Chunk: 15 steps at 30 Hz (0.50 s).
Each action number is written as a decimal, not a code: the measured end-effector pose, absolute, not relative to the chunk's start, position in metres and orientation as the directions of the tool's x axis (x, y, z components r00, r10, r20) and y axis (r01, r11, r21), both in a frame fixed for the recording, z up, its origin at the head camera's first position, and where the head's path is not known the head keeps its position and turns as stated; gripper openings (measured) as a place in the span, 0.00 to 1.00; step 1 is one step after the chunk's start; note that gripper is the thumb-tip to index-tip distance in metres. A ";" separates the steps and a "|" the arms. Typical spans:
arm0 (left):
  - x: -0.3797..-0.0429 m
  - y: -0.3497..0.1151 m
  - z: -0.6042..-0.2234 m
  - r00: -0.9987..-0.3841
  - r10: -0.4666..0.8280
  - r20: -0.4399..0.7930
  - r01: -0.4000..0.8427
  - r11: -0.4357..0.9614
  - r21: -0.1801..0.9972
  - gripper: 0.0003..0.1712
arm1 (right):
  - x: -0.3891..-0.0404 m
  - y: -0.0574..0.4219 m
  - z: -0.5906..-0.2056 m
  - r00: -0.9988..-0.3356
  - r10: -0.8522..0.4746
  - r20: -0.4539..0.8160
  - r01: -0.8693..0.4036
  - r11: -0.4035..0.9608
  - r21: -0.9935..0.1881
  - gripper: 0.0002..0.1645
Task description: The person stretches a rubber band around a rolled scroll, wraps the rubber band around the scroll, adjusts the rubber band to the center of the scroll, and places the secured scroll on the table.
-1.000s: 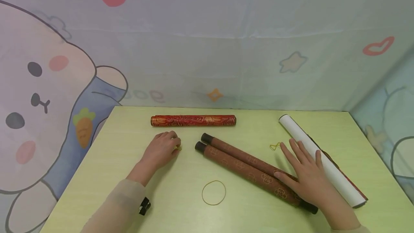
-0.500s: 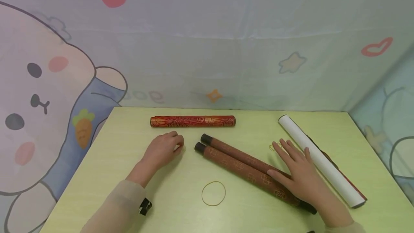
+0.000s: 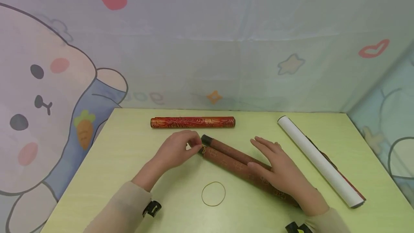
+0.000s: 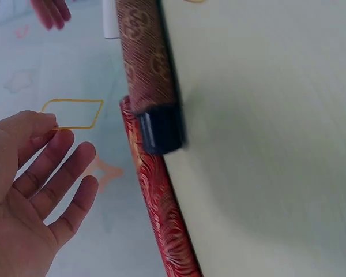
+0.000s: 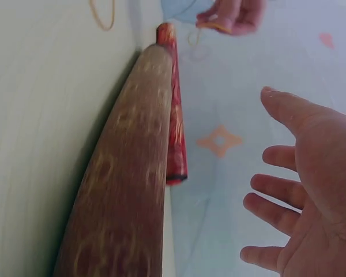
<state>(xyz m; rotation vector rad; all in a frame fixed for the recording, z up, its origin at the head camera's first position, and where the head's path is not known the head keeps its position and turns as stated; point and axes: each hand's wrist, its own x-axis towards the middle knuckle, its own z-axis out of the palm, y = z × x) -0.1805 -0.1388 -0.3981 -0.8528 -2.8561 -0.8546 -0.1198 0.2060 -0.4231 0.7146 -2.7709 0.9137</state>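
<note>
With left hand (image 3: 176, 150), pinches thin yellow band (image 4: 78, 128) near ten-o'clock ends of brown scrolls (image 3: 237, 167); holds right hand (image 3: 280, 168) over them with fingers extended.

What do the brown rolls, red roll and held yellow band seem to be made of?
Brown rolls: probably matte woven fabric, from the fine diagonal ribbing; dark end cap: glossy plastic or lacquered wood, given its highlights.
Red roll: perhaps shiny brocade or printed paper, judging by gold swirls.
Yellow band: likely smooth rubber, being thin and bent at corners.
</note>
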 end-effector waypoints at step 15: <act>-0.171 -0.107 -0.382 -0.841 0.491 0.226 0.464 0.442 0.768 0.03 | -0.137 0.147 -0.418 -0.791 -0.437 0.428 -0.611 0.553 -0.567 0.27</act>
